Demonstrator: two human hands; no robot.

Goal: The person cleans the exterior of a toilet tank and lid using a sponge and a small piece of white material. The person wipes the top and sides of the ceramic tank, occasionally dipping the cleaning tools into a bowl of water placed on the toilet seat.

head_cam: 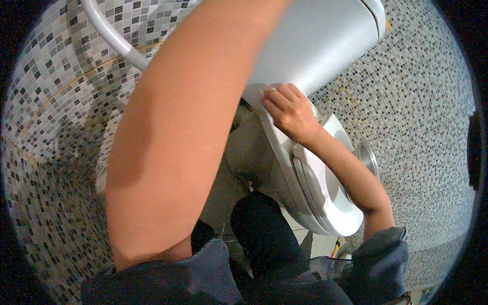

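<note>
My left forearm point(179, 133) stretches up across the picture, and the left hand lies beyond the top edge, out of view. At the back of a white toilet bowl point(282, 160), my right hand point(291, 112) rests with curled fingers, just below the toilet's smooth cistern point(316, 42). Its fingertips are turned away and blurred, so whether something small is between them is hidden. Under my right forearm is the white toilet seat point(343, 219).
Small mosaic tiles cover the wall point(415, 126). A thick pale pipe point(110, 34) curves down at the upper left. Beyond the seat shows a round metal rim point(370, 156). My dark-clothed knee point(259, 217) is close to the bowl. A yellow, red and black item point(336, 247) lies low down.
</note>
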